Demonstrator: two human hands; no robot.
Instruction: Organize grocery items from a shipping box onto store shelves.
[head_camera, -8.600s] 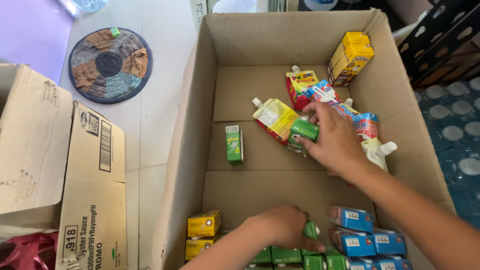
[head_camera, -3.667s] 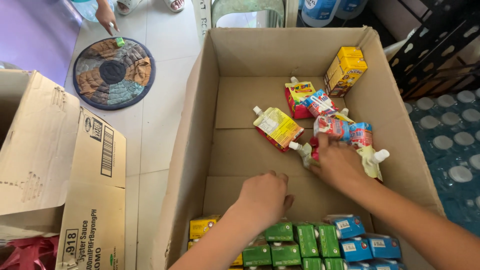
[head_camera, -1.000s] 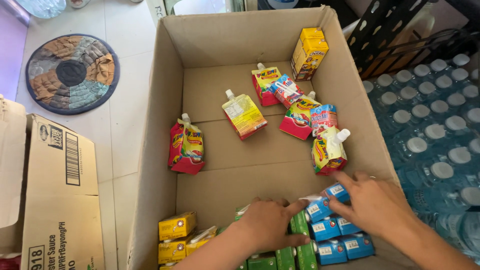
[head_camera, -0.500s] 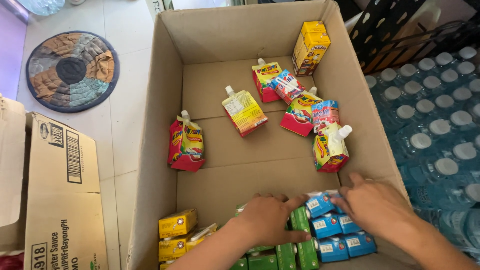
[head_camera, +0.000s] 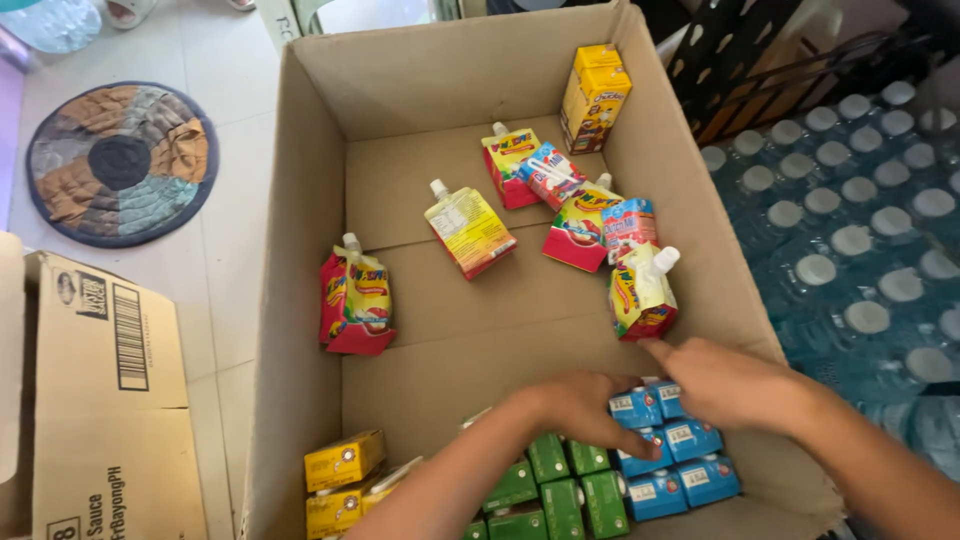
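Note:
Inside a large cardboard box (head_camera: 300, 300), my left hand (head_camera: 572, 408) rests fingers-down on the row of green drink cartons (head_camera: 565, 490) and touches a blue carton. My right hand (head_camera: 728, 384) lies over the blue cartons (head_camera: 672, 470), index finger stretched toward a yellow-red spouted pouch (head_camera: 641, 292). Neither hand grips anything. Yellow cartons (head_camera: 342, 478) sit at the near left. More pouches lie loose: one at the left wall (head_camera: 355, 302), one in the middle (head_camera: 468, 230), several at the back (head_camera: 560, 185). A tall yellow carton (head_camera: 594, 97) stands in the far right corner.
A second cardboard box (head_camera: 110, 400) lies to the left on the tiled floor. A round patchwork mat (head_camera: 120, 162) is at the far left. Shrink-wrapped water bottles (head_camera: 870, 240) fill the right side, with a dark crate (head_camera: 760, 70) behind them.
Both hands stayed at the near cartons. My right hand slid slightly left over the blue cartons, its index finger now extended toward the nearest pouch. The camera shifted a little.

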